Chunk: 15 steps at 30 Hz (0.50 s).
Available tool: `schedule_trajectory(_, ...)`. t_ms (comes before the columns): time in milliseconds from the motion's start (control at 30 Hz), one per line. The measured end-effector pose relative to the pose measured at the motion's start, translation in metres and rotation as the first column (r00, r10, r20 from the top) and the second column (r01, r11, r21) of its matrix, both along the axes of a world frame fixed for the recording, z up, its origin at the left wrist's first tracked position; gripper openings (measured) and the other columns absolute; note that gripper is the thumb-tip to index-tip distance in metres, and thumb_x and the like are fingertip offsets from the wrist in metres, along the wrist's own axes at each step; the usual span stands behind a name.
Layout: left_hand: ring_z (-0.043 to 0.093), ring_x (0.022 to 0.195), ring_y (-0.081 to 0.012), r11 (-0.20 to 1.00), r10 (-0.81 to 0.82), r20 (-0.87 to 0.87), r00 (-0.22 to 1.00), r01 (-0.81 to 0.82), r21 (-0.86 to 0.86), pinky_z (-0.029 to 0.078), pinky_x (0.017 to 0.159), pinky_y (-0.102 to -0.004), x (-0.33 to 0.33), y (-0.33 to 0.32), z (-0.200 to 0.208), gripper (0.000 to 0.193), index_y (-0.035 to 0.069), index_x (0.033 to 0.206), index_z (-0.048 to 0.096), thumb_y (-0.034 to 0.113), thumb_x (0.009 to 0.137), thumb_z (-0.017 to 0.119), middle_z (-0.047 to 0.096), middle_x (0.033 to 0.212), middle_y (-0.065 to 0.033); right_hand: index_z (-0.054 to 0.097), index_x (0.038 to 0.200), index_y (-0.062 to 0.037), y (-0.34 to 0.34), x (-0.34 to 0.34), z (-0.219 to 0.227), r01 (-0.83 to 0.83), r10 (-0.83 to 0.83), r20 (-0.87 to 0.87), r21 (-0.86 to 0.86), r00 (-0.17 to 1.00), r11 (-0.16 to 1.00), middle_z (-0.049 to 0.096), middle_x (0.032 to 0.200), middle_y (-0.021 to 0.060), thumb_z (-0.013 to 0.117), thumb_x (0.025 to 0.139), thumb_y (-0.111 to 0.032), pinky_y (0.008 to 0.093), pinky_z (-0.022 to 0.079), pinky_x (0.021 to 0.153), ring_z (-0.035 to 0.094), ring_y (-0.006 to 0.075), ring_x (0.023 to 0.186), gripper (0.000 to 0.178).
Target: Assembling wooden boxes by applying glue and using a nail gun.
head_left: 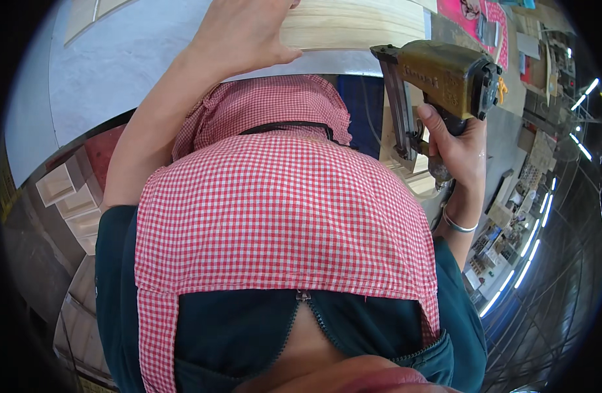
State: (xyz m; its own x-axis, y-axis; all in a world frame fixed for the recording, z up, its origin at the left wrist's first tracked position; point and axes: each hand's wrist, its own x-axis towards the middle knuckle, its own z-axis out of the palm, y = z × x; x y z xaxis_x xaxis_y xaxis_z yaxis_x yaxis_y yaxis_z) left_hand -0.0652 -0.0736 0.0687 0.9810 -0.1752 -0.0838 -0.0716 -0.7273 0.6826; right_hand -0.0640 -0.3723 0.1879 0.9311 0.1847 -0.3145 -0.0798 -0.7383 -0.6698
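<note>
In my right hand (457,147) is a worn, yellow-brown pneumatic nail gun (442,69), its handle wrapped by my fingers. The gun's nose points left and sits just beside the right end of a pale wooden board (360,25). That board lies on a light grey worktop (137,72). At its left end, my left hand (248,33) holds the board, the thumb against the near edge. The other fingers of this hand are mostly cut off by the top of the view.
A red checked apron (288,216) covers my front, close to the worktop's edge. Light wooden boxes (75,196) are stacked low on the left. More pale wood pieces (419,173) lie below the nail gun. A pink dotted cloth (494,29) is at the far right.
</note>
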Motion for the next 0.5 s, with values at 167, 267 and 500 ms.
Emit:
schedule_trajectory(167, 0.050, 0.098, -0.0309, 0.999, 0.028, -0.079, 0.996, -0.029, -0.014, 0.043, 0.092, -0.0425, 0.001, -0.003, 0.013, 0.048, 0.004, 0.096, 0.054, 0.027, 0.065, 0.083, 0.053, 0.100, -0.0147, 0.069, 0.096, 0.0009, 0.003, 0.003, -0.001, -0.029, 0.029, -0.018, 0.029, 0.999, 0.999, 0.059, 0.059, 0.0001, 0.081, 0.085, -0.014, 0.0221, 0.034, 0.042, 0.046, 0.0069, 0.045, 0.022)
schedule_trajectory(267, 0.050, 0.098, -0.0306, 0.999, 0.037, -0.070, 0.997, -0.036, 0.010, 0.043, 0.092, -0.0425, 0.001, -0.004, 0.010, 0.048, 0.005, 0.096, 0.054, 0.028, 0.064, 0.082, 0.053, 0.101, -0.0149, 0.068, 0.096, 0.0008, 0.005, 0.003, 0.000, 0.006, -0.006, -0.050, -0.008, 0.999, 1.000, 0.059, 0.059, 0.0001, 0.081, 0.085, -0.014, 0.0221, 0.035, 0.041, 0.046, 0.0075, 0.044, 0.022)
schedule_trajectory(500, 0.050, 0.106, -0.0340, 0.997, 0.077, -0.129, 0.989, -0.075, 0.020, 0.041, 0.098, -0.0455, -0.001, -0.006, 0.015, 0.050, 0.005, 0.101, 0.052, 0.028, 0.067, 0.081, 0.052, 0.116, -0.0204, 0.068, 0.094, 0.0008, 0.006, -0.003, -0.005, 0.101, -0.094, -0.125, 0.047, 0.988, 0.994, 0.059, 0.058, 0.0007, 0.081, 0.085, -0.015, 0.0227, 0.037, 0.038, 0.047, 0.0090, 0.040, 0.022)
